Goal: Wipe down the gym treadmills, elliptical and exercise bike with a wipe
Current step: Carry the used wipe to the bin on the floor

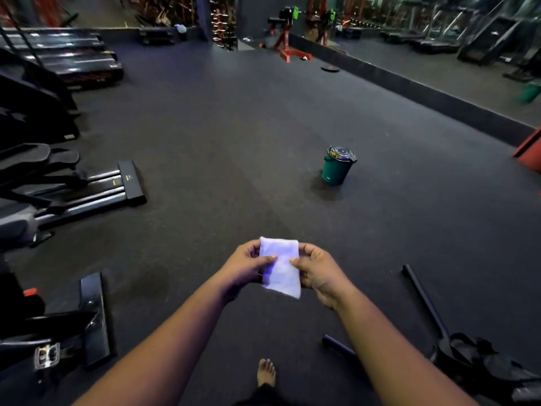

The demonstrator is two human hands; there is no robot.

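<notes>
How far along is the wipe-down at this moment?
Nothing shows as wiped; no machine surface can be judged clean. In hand: the left hand and right hand pinch a white wipe held in the air, touching no machine. Left: the elliptical and the treadmills, both out of reach.

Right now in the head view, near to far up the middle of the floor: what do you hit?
Bare foot → white wipe held between left hand and right hand → green lidded bucket → flat dark disc on the floor → red rack at the far wall.
</notes>
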